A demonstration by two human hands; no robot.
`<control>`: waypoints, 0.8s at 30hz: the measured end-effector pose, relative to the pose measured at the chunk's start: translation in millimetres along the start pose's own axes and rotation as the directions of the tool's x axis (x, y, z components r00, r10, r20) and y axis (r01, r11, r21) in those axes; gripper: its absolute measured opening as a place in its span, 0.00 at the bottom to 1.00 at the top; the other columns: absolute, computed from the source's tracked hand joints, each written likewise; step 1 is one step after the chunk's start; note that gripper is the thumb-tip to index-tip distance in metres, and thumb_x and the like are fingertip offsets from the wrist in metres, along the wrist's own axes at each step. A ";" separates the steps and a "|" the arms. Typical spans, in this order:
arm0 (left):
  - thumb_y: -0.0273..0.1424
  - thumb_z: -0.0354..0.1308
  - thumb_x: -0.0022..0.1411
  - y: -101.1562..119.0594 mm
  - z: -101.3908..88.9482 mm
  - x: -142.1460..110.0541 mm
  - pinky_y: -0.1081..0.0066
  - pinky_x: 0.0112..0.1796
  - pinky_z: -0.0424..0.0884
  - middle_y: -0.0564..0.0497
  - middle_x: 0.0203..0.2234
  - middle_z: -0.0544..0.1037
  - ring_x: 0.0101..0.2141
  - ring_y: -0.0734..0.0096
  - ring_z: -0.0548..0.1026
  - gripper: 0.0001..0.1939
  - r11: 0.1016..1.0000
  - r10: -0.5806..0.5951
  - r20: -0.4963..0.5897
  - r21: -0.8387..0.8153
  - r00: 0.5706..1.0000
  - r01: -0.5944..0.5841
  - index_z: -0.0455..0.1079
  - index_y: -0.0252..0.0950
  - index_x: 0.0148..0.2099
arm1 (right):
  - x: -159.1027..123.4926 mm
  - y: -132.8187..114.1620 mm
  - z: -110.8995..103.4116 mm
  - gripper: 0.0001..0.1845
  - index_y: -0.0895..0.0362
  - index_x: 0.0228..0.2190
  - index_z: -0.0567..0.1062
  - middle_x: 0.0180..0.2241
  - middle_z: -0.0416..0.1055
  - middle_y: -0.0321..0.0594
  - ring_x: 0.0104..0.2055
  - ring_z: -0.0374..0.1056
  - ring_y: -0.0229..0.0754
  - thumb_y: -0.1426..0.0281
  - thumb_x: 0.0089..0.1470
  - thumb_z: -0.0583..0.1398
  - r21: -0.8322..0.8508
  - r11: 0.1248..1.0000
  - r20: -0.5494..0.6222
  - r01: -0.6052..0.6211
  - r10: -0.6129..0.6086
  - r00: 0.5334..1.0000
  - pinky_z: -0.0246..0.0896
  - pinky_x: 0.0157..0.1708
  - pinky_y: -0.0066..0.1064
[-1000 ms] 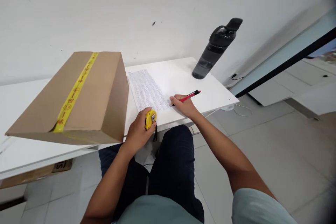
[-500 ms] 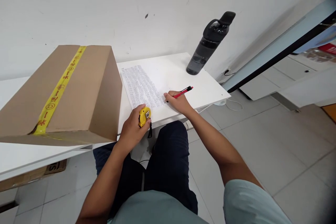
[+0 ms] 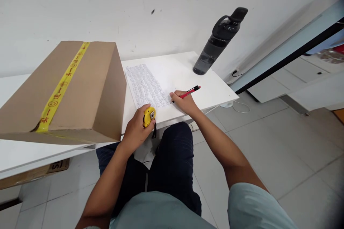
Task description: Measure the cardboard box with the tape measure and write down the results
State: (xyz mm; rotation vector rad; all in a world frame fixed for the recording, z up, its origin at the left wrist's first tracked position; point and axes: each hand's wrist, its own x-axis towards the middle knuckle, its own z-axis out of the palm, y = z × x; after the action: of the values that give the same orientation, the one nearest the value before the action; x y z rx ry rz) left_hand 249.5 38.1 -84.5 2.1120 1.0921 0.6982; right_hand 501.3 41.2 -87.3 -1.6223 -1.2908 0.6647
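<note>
A yellow tape measure [image 3: 148, 117] with a black strap is gripped in my left hand [image 3: 136, 128] at the front edge of the white table [image 3: 182, 64]. My right hand [image 3: 185, 103] holds a red and black pen [image 3: 190, 92], its tip down by the right edge of a sheet of paper [image 3: 146, 86]. Dense rows of handwriting cover the sheet, which lies flat on the table. Part of its near edge is hidden behind my left hand.
Left of the paper stands a cardboard box [image 3: 77, 89] sealed with yellow printed tape. A dark water bottle [image 3: 219, 43] stands at the table's back right. Cables [image 3: 242, 107] hang beyond the right end, and another carton [image 3: 57, 165] lies below the table.
The view has shifted slightly, so box, paper and bottle sit a little higher and further right. Both hands keep their holds on the tape measure and the pen.
</note>
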 end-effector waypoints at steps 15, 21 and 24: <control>0.35 0.59 0.66 -0.3 0.7 0.6 0.59 0.55 0.74 0.47 0.60 0.73 0.54 0.58 0.76 0.28 1.000 0.010 -0.006 0.006 1.000 -0.010 0.58 0.44 0.66 | -0.3 2.7 0.3 0.21 0.53 0.15 0.64 0.18 0.63 0.34 0.26 0.61 0.40 0.59 0.55 0.58 -0.028 0.999 -0.037 -0.016 0.015 0.999 0.57 0.31 0.34; 0.32 0.57 0.67 -7.8 10.5 -6.6 0.58 0.59 0.71 0.44 0.63 0.70 0.61 0.57 0.71 0.27 0.989 0.128 -0.020 0.073 0.992 -0.126 0.58 0.42 0.66 | -2.9 3.8 1.5 0.21 0.53 0.17 0.71 0.18 0.65 0.35 0.26 0.63 0.42 0.56 0.55 0.59 -0.020 1.000 -0.090 0.015 -0.017 0.996 0.58 0.32 0.37; 0.30 0.56 0.68 -11.7 14.0 -9.6 0.57 0.60 0.70 0.42 0.65 0.67 0.64 0.57 0.67 0.27 0.972 0.210 0.017 0.100 0.977 -0.211 0.56 0.41 0.67 | -4.2 5.1 1.9 0.21 0.54 0.21 0.75 0.19 0.67 0.37 0.27 0.64 0.44 0.53 0.56 0.59 -0.013 0.999 -0.080 0.039 -0.040 0.996 0.59 0.33 0.38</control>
State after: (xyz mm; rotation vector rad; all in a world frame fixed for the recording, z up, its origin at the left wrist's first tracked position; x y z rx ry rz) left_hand 248.6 30.9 -103.8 2.3397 0.9253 0.7473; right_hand 500.7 37.7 -93.2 -1.6124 -1.2666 0.5631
